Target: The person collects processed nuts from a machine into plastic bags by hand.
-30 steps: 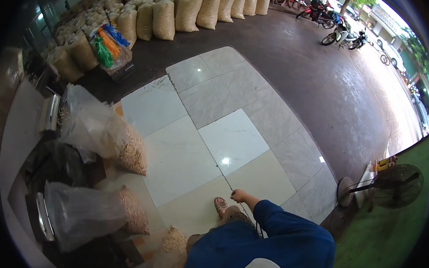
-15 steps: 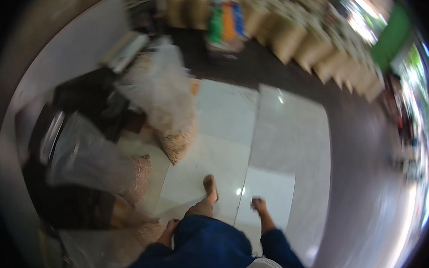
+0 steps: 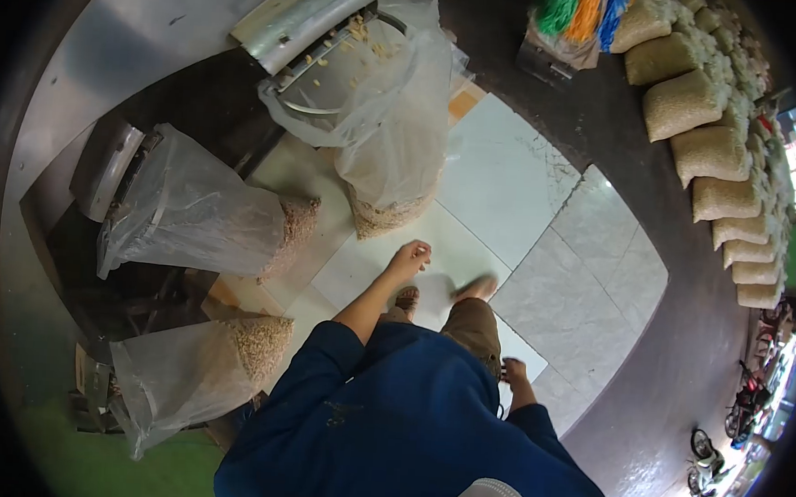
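Clear plastic bag (image 3: 401, 159) with pale pieces (image 3: 383, 219) in its base, on the whitish tiled floor (image 3: 500, 182), well inside its curved edge; likely soft, slippery, bottom-heavy, best held by its rim; your left hand (image 3: 409, 260), half-open nearby, looks empty; your right hand (image 3: 514, 372), I cannot tell.

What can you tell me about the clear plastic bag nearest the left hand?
The plastic bag is large, see-through and crinkled. Its wide mouth gapes beside a silvery metal chute; how it is fastened is unclear. Scattered pale pieces show at the mouth. The bag slopes down to the tiled floor, where more small, tan pieces fill its bottom. The left hand is just past that end, apparently not touching it.
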`<state>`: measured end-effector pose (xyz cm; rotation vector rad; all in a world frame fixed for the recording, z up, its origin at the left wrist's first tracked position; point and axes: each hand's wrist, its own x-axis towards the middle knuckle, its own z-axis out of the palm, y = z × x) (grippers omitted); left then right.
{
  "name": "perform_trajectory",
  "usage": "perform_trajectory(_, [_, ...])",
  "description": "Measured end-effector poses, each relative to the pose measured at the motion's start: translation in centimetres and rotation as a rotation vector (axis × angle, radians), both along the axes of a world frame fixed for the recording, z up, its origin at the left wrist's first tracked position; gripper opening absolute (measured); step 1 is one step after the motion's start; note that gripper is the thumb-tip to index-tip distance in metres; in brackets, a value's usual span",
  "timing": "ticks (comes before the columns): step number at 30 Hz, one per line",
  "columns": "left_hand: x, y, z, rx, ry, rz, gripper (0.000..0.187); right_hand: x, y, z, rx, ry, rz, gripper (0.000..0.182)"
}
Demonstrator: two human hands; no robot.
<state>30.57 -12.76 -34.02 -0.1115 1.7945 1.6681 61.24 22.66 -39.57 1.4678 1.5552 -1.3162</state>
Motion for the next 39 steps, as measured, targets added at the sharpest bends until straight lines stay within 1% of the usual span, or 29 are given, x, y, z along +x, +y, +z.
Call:
perform_trajectory(2, [-2.3,1.2,0.1,0.009,0.024,0.141,0.022,-6.0,3.3,-1.0,-0.038,0.053,0.055,0.031])
perform_trajectory(3, [-2.8,1.4,-0.7,0.028,-0.027,0.231,0.018,-9.5,5.1,-1.7,-0.039,0.076,0.08,0.033])
perform_trajectory(4, [-3.0,1.2,-1.7,-0.05,-0.112,0.26,0.018,-12.6,7.0,-3.2,-0.046,0.149,0.087,0.034])
perform_trajectory(5, [-2.6,0.5,-3.5,-0.126,-0.195,0.289,0.019,-16.3,8.6,-3.6,-0.005,0.184,0.169,0.036])
perform_trajectory(6, [-1.2,-1.7,-8.9,-0.132,-0.255,0.316,0.019,-18.6,11.5,-8.3,-0.025,0.287,0.182,0.037])
perform_trajectory(7, [1.4,-2.5,-11.4,-0.257,-0.215,0.463,0.015,-22.9,11.8,-5.0,0.009,0.375,0.076,0.037])
perform_trajectory(8, [2.8,-3.5,-13.4,-0.615,-0.311,0.277,0.023,-25.4,15.2,-8.9,-0.103,0.457,0.229,0.035])
perform_trajectory(9, [3.9,-4.0,-14.6,-0.925,-0.437,0.042,0.038,-28.8,16.3,-6.7,-0.016,0.428,0.168,0.034])
perform_trajectory(10, [5.5,-2.6,-11.4,-0.801,-0.431,0.09,0.042,-31.6,18.3,-7.2,-0.045,0.439,0.243,0.033])
perform_trajectory(11, [4.8,0.8,-7.2,-0.82,-0.548,0.062,0.04,-34.9,19.8,-5.2,-0.042,0.413,0.257,0.034])
perform_trajectory(12, [5.3,2.4,-11.4,-0.647,-0.93,0.244,0.032,-37.8,21.6,-3.5,-0.083,0.425,0.235,0.034])
perform_trajectory(13, [6.3,3.6,-9.9,-0.712,-0.734,0.094,0.032,-40.3,23.4,-2.6,-0.066,0.453,0.235,0.033])
perform_trajectory(16, [2.0,9.7,-6.9,-0.709,-0.556,0.03,0.032,-45.5,28.6,-2.4,-0.027,0.489,0.184,0.032])
perform_trajectory(18, [-2.7,13.1,-6.2,-0.694,-0.477,0.019,0.032,-47.8,32.0,-4.4,-0.001,0.465,0.19,0.03])
perform_trajectory(20, [-8.4,16.5,-6.0,-0.679,-0.381,0.004,0.032,-49.3,35.0,-6.9,0.095,0.466,0.374,0.027])
perform_trajectory(22, [-15.1,20.1,-6.4,-0.655,-0.286,-0.009,0.032,-49.5,38.0,-11.4,0.293,0.618,0.741,0.024])
perform_trajectory(24, [-22.2,23.8,-7.6,-0.621,-0.185,-0.018,0.032,-51.6,39.6,-9.7,-0.006,0.346,0.564,0.022])
perform_trajectory(25, [-25.6,25.6,-8.4,-0.602,-0.134,-0.025,0.033,-52.6,40.9,-10.6,-0.129,0.221,0.557,0.022])
perform_trajectory(26, [-28.5,27.2,-9.4,-0.591,-0.107,-0.038,0.033,-53.8,41.8,-10.4,-0.175,0.085,0.516,0.022])
perform_trajectory(27, [-31.4,28.6,-11.0,-0.582,-0.091,-0.055,0.035,-54.8,43.4,-13.1,-0.16,-0.001,0.672,0.026])
perform_trajectory(28, [-34.2,29.8,-12.7,-0.574,-0.075,-0.071,0.038,-56.5,44.0,-12.1,-0.15,-0.075,0.563,0.028])
perform_trajectory(30, [-40.2,32.8,-12.3,-0.556,-0.073,-0.086,0.038,-60.5,44.6,-8.4,-0.069,-0.062,0.466,0.028])
perform_trajectory(32, [-46.3,34.2,-14.8,-0.486,-0.131,-0.069,0.033,-65.7,45.5,-3.4,-0.051,0.062,0.31,0.022])
perform_trajectory(33, [-48.9,34.6,-15.9,-0.399,-0.163,-0.037,0.03,-67.6,46.8,-5.0,-0.032,0.045,0.222,0.023])
perform_trajectory(34, [-51.6,35.2,-15.7,-0.254,-0.184,0.049,0.028,-70.3,47.3,-3.9,-0.014,0.121,0.134,0.024])
perform_trajectory(35, [-55.7,36.1,-16.4,-0.424,-0.324,-0.203,0.029,-73.1,47.8,-3.0,0.002,0.157,0.099,0.026])
perform_trajectory(37, [-64.6,38.0,-17.1,-0.498,-0.441,-0.441,0.037,-80.0,49.5,-2.0,0.03,0.202,0.064,0.027])
perform_trajectory(38, [-69.0,39.7,-14.4,-0.772,-0.074,-0.836,0.032,-83.1,50.1,-2.1,0.103,0.258,0.135,0.029])
perform_trajectory(39, [-72.5,40.5,-13.2,-0.779,0.091,-0.724,0.033,-86.1,50.6,-2.5,0.17,0.315,0.207,0.031])
